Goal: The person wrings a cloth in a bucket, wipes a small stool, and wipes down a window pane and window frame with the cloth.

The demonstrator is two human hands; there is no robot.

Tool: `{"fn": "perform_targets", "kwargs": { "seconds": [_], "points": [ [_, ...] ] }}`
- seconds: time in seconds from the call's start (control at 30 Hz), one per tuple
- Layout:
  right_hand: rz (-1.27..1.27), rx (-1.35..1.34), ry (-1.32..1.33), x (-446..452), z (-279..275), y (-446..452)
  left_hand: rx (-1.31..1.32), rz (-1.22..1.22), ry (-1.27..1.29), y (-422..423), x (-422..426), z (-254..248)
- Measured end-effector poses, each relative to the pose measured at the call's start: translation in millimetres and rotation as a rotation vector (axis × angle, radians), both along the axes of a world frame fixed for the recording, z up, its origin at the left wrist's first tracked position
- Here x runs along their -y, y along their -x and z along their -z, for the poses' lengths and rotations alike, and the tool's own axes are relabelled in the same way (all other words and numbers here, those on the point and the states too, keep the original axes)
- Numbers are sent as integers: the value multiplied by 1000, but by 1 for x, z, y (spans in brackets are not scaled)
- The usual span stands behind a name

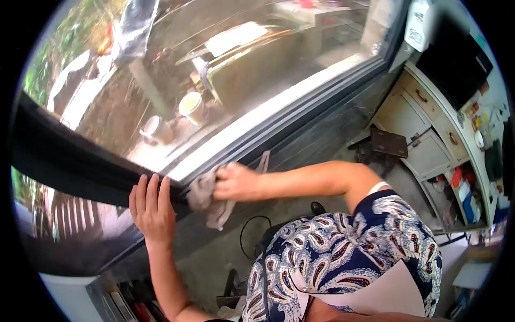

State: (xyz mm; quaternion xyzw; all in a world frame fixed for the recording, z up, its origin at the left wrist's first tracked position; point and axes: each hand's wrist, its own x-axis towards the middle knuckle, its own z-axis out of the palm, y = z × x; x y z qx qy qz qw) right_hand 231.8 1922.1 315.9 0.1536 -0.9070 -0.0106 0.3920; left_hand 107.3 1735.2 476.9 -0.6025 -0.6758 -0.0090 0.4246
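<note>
My right hand (236, 182) is closed around a crumpled greyish-beige cloth (217, 213). The cloth is pressed at the lower corner of the dark window frame (289, 127), and both hand and cloth are slightly blurred. My left hand (154, 210) lies with its fingers stretched out and its fingertips against the dark upright post (86, 163) of the frame. It holds nothing. Behind the frame is a large glass pane (257, 64), through which the outdoors shows.
Outside stand two pale buckets (193, 109) and a greenish tank (252, 70). On the right are a white cabinet (410, 121) with a black television (453, 67) above it and a dark stool (389, 142). A black cable (242, 236) loops across the floor.
</note>
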Motion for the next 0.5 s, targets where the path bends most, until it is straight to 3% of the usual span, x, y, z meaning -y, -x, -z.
{"fn": "perform_targets", "kwargs": {
  "seconds": [0.07,0.23,0.27,0.33,0.5],
  "points": [
    [56,-69,-10,-35,-8,-32,-49,25,103,3,7,-4],
    [329,117,-102,-124,-9,-125,40,141,218,-2,13,-20],
    [378,-3,-43,-133,-15,-135,34,144,185,-4,15,-21],
    [667,180,39,-171,17,-173,14,118,133,-5,18,-21],
    [812,-76,178,-148,6,-154,-129,-63,214,-15,-2,-30]
  ]
}}
